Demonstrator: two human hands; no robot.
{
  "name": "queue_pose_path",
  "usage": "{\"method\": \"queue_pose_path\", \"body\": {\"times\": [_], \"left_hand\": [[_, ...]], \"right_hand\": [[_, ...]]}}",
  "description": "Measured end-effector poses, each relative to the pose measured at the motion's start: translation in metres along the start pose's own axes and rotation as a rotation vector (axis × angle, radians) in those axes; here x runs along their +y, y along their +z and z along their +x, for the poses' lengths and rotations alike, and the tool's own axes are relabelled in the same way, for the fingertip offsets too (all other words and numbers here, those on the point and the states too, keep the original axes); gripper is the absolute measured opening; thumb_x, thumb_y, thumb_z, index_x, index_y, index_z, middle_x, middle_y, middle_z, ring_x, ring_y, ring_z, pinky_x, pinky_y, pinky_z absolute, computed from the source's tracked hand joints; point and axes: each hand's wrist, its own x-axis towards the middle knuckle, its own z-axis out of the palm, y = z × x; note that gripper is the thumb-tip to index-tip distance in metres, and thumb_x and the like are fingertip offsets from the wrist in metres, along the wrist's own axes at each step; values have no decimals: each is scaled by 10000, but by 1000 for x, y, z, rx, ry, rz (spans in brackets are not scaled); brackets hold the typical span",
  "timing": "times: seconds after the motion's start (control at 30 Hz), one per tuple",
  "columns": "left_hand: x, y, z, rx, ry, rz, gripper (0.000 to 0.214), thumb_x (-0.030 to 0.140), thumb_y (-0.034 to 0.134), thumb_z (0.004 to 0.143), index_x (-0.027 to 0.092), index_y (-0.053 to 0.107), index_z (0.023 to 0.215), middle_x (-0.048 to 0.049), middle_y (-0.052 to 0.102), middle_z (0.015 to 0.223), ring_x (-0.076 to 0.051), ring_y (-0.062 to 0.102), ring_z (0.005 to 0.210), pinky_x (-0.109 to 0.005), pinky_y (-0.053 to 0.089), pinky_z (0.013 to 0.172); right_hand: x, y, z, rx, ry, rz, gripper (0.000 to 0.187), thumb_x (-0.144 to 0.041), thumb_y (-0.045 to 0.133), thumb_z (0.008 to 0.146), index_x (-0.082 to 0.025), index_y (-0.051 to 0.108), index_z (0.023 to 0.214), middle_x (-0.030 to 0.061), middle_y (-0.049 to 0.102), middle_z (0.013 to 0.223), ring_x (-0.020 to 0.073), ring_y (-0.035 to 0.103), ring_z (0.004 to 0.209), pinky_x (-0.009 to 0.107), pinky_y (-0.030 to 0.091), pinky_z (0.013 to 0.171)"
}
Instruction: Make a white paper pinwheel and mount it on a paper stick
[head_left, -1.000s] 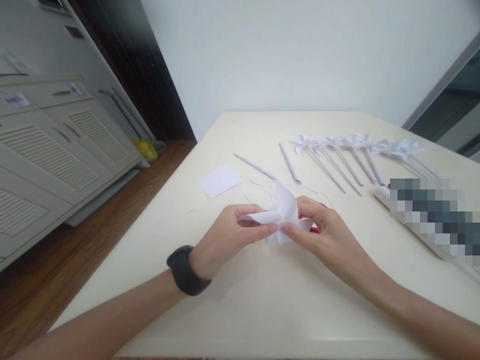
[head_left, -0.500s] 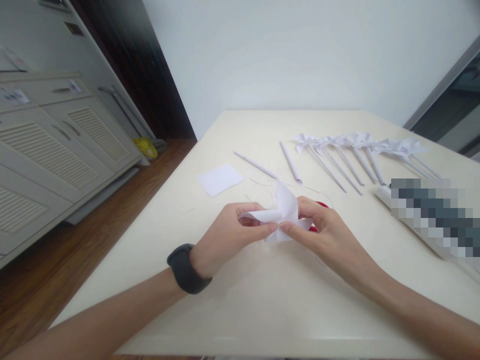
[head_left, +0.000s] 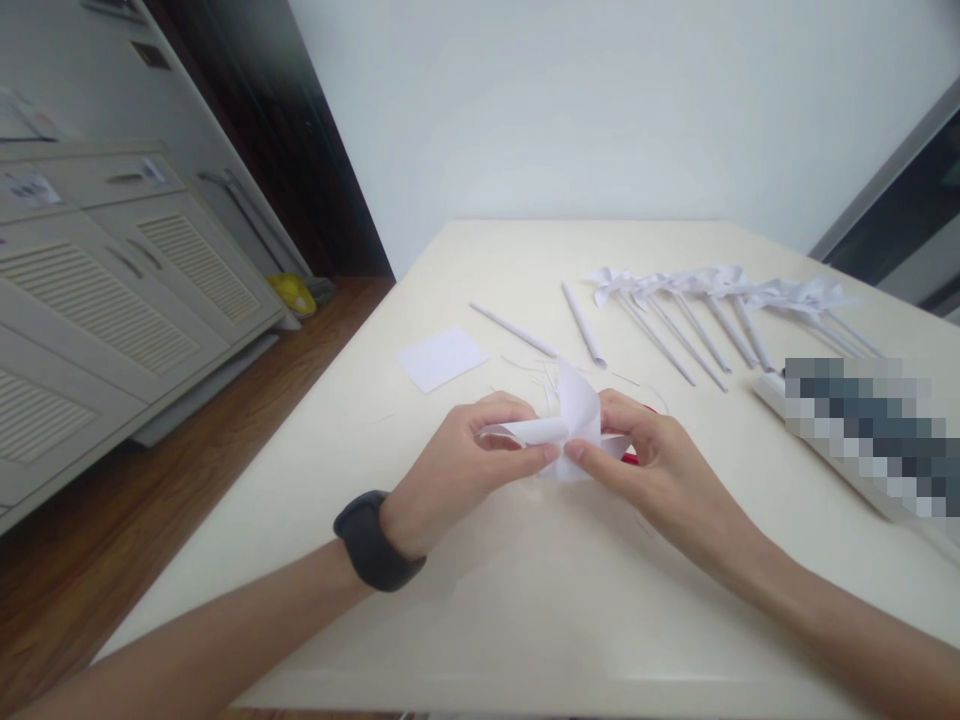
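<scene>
A white paper pinwheel (head_left: 577, 405) is held between both hands, just above the table, with one blade standing up and others curling out to the sides. My left hand (head_left: 480, 450), below a black wristband, pinches it from the left, thumb close to the centre. From the right, my right hand (head_left: 637, 450) grips it, its thumb pressed near the middle. The fingers behind the paper are partly hidden. Something red (head_left: 631, 459), mostly covered by my right hand, lies on the table behind it. Thin white strings (head_left: 544, 378) lie just beyond the pinwheel.
A square paper sheet (head_left: 442, 358) lies at left on the table (head_left: 450, 620). Two rolled paper sticks (head_left: 514, 330) lie beyond my hands. Several finished pinwheels on sticks (head_left: 720, 282) are lined up at the back right. A long pale object (head_left: 825, 445), partly blurred out, lies at right.
Both hands and the pinwheel have shifted very slightly to the right in view. The hold on the paper looks the same.
</scene>
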Motion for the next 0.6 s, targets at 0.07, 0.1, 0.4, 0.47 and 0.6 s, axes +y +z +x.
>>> {"method": "queue_pose_path", "body": {"times": [0.07, 0.1, 0.4, 0.47, 0.6], "left_hand": [[-2, 0, 0, -26, -38, -32, 160, 269, 637, 709, 159, 606, 823, -20, 584, 878, -167, 572, 810, -257, 450, 704], [-3, -1, -1, -44, -68, -49, 182, 277, 625, 722, 167, 608, 865, -25, 603, 870, -177, 581, 813, -274, 454, 715], [-6, -2, 0, -82, -129, -101, 196, 291, 605, 735, 200, 632, 907, -19, 642, 841, -205, 601, 811, -343, 466, 773], [-7, -5, 3, -60, -111, -70, 155, 291, 605, 736, 196, 626, 857, -14, 635, 836, -201, 597, 814, -334, 462, 776], [-6, -12, 9, 0, -66, -34, 110, 282, 607, 742, 202, 613, 818, -3, 627, 856, -183, 583, 841, -307, 443, 808]], "right_hand": [[0, -1, -1, -5, 8, 35, 78, -248, 521, 805, -190, 522, 753, 4, 558, 906, 127, 528, 786, 249, 388, 596], [0, -1, -1, -8, 10, 51, 80, -253, 521, 807, -191, 526, 757, 4, 557, 909, 130, 532, 794, 251, 394, 606], [2, -3, 4, -97, -16, 20, 117, -301, 508, 816, -206, 575, 810, 24, 571, 962, 172, 554, 889, 272, 436, 651], [1, -16, 8, -132, -49, -45, 129, -320, 536, 796, -212, 599, 829, 29, 568, 1006, 179, 553, 918, 286, 446, 710], [5, -65, 15, -185, -94, -439, 147, -361, 548, 783, -247, 636, 807, 7, 600, 957, 172, 570, 859, 311, 425, 778]]}}
